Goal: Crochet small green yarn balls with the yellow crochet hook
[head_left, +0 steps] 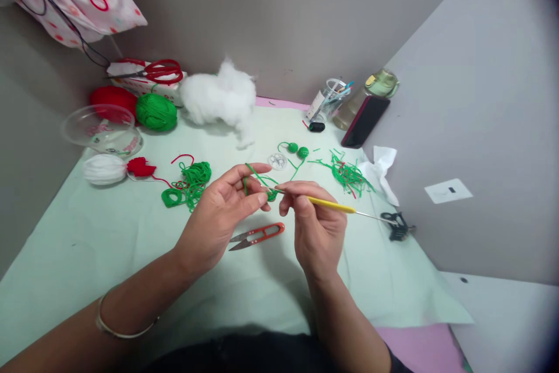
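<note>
My right hand (318, 224) is closed around a yellow-handled crochet hook (331, 205), whose metal tip points left. My left hand (225, 204) pinches a small green crochet piece (271, 194) at the hook's tip, and green yarn runs over its raised forefinger. The two hands are close together, and my left fingers partly hide the piece. Just below them lie orange thread snips (258, 235) with the blades to the left. Beyond my hands are two small green balls (303, 153) and a clear round container (277, 162).
Loose green yarn (196, 178) and a white yarn ball (105, 170) lie left. Behind are a green ball (156, 112), white stuffing (218, 96) and red scissors (163, 71). Yarn scraps (349, 175), a phone (365, 121), a bottle (356, 106) and a black clip (397, 226) stand or lie right.
</note>
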A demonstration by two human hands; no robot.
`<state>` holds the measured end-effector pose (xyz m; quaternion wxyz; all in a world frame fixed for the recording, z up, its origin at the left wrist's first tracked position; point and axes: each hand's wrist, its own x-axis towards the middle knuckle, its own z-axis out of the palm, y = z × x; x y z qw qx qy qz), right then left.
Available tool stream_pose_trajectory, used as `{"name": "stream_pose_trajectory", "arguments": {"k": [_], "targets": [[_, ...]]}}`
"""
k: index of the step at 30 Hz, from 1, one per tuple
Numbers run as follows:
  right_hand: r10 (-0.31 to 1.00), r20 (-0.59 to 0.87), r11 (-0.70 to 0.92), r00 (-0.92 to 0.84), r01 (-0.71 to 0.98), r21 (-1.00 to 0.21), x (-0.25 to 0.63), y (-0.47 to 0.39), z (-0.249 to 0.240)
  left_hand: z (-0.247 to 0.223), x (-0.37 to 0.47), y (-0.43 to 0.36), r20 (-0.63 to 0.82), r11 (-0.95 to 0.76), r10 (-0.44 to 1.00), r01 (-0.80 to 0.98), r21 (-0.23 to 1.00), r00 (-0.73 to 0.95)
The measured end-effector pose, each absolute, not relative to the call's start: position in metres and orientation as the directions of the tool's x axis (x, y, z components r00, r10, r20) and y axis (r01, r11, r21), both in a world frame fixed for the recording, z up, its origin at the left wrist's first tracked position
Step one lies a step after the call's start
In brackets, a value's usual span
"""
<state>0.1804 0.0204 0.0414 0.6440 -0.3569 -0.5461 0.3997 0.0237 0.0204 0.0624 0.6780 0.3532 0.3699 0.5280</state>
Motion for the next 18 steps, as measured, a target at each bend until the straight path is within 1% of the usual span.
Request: {"name": "stream_pose_trajectory", "arguments": {"k": [7, 9, 11, 13, 15, 18], "targets": [[0.921, 0.388, 0.387, 0.028, -0.178, -0.905, 0.186, 0.021, 0.046, 0.063, 0.022, 0.023, -0.126, 0.197, 0.974, -0.423, 0.884, 0.188], [0.910, 0.415, 0.412, 0.015, -0.141, -0.900, 0.187, 0.020, 0.049, 0.063, 0.021, 0.023, -0.122, 0.186, 0.976, -0.409, 0.893, 0.178], [0.874, 0.486, 0.486, 0.011, -0.050, -0.872, 0.188, 0.018, 0.051, 0.063, 0.022, 0.022, -0.116, 0.177, 0.978, -0.405, 0.897, 0.171], [0.808, 0.590, 0.588, -0.004, 0.091, -0.804, 0.188, 0.014, 0.051, 0.064, 0.023, 0.022, -0.115, 0.174, 0.979, -0.407, 0.897, 0.166], [0.723, 0.688, 0.676, -0.064, 0.273, -0.685, 0.189, 0.011, 0.050, 0.064, 0.025, 0.021, -0.127, 0.188, 0.977, -0.421, 0.887, 0.170], [0.589, 0.784, 0.728, -0.197, 0.550, -0.409, 0.188, 0.008, 0.046, 0.064, 0.027, 0.021, -0.203, 0.307, 0.946, -0.499, 0.811, 0.251]]}}
